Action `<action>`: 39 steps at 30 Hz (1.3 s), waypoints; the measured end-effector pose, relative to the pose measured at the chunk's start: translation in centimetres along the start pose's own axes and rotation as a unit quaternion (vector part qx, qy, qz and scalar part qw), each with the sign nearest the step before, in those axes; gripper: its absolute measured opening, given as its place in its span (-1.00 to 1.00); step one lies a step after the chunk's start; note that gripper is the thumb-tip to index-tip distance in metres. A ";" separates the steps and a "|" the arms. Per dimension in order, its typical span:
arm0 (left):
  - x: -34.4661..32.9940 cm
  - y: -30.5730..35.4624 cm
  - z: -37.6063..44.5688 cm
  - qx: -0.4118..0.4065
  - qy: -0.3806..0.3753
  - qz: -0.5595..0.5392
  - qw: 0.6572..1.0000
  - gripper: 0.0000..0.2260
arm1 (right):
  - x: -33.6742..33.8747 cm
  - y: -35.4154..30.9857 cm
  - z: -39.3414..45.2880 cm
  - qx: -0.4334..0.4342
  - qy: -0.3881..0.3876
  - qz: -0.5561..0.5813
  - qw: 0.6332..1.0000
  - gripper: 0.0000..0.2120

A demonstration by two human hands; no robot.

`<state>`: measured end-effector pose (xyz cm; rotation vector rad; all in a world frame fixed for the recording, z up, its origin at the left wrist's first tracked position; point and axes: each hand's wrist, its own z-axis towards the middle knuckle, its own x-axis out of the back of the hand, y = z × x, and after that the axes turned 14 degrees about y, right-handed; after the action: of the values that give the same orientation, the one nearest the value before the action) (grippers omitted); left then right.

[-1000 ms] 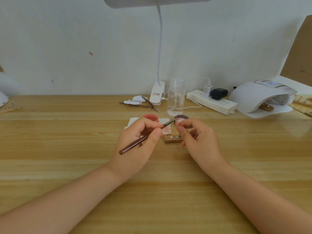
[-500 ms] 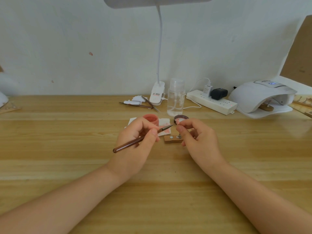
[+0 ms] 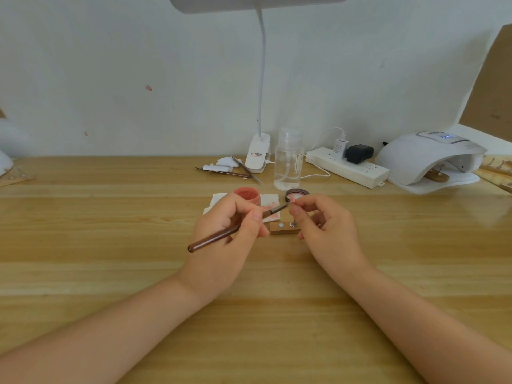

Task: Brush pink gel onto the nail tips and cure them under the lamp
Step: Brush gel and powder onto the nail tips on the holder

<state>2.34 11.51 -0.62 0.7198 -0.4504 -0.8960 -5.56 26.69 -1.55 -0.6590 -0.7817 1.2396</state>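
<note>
Head view. Left hand (image 3: 221, 245) grips a brown-handled brush (image 3: 216, 237), fingers curled round the shaft, bristle end pointing right toward the right hand (image 3: 327, 234). Right-hand thumb and forefinger are pinched together on a small nail tip (image 3: 291, 201), largely hidden, just above a wooden block (image 3: 282, 228) fitted with metal studs. Pink gel pot (image 3: 247, 195) stands open on a white wipe (image 3: 270, 202) just behind the left hand; its lid (image 3: 297, 193) lies beside it. Curing lamp (image 3: 426, 156) sits at far right on the wooden table (image 3: 110, 231), well apart from the hands.
</note>
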 end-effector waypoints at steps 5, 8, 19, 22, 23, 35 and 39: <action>0.2 0.2 0.1 -0.008 0.010 -0.026 1.000 -0.87 | 0.0 0.0 0.0 -0.007 0.000 -0.003 1.000 -0.76; 0.0 0.0 0.2 0.012 0.011 -0.033 0.999 -0.89 | 0.1 -0.1 0.0 0.000 -0.003 -0.004 1.000 -0.72; 0.2 -0.1 0.2 0.000 -0.004 -0.038 0.999 -0.89 | 0.2 -0.3 0.0 -0.007 -0.003 -0.008 1.000 -0.76; 0.0 -0.1 0.2 0.024 -0.009 -0.053 0.998 -0.91 | 0.1 -0.5 0.0 -0.008 -0.005 -0.011 1.000 -0.75; -0.1 0.0 0.1 0.029 -0.014 -0.053 0.998 -0.91 | 0.1 -0.5 0.0 -0.008 -0.006 -0.012 1.000 -0.75; -0.1 -0.1 0.1 0.014 -0.011 -0.046 0.999 -0.91 | 0.2 -0.5 0.0 -0.015 -0.006 -0.013 1.000 -0.78; -0.1 -0.2 0.0 0.023 -0.032 -0.037 0.999 -0.90 | 0.2 -0.3 0.0 -0.011 -0.003 -0.013 1.000 -0.78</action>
<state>2.17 11.46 -0.80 0.7558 -0.5040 -0.9833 -5.34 26.80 -1.28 -0.6618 -0.8076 1.2110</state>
